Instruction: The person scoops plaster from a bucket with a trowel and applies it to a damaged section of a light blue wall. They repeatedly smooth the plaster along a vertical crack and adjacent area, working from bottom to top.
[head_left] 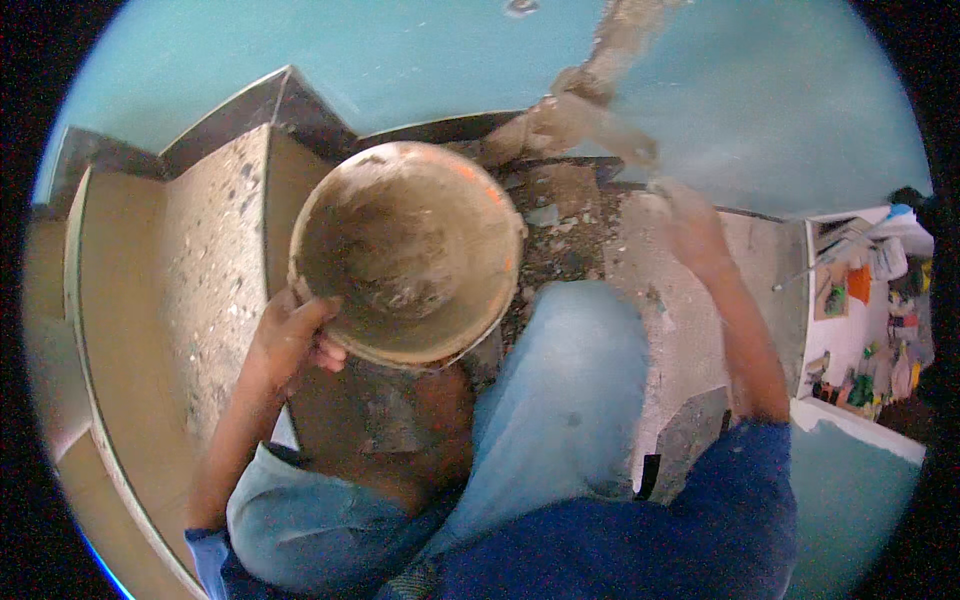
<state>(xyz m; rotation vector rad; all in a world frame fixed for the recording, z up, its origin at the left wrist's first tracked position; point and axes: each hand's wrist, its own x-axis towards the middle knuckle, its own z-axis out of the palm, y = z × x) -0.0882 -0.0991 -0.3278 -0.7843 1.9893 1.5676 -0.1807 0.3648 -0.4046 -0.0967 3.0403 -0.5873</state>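
Observation:
My left hand grips the rim of a round, mud-smeared bucket at its lower left, thumb over the edge. The bucket is tipped toward me, with wet grey-brown mortar coating its inside. To the right, my right hand is closed round the handle of a motion-blurred trowel. The trowel's mortar-coloured blade is close to a rough strip of bare mortar along the foot of the blue wall. Exactly where the blade touches cannot be made out.
Stone-speckled steps with dark skirting rise at the left. Loose rubble lies between the bucket and the paler floor slab. My bent knee is close below. Several coloured items stand beyond the opening at far right.

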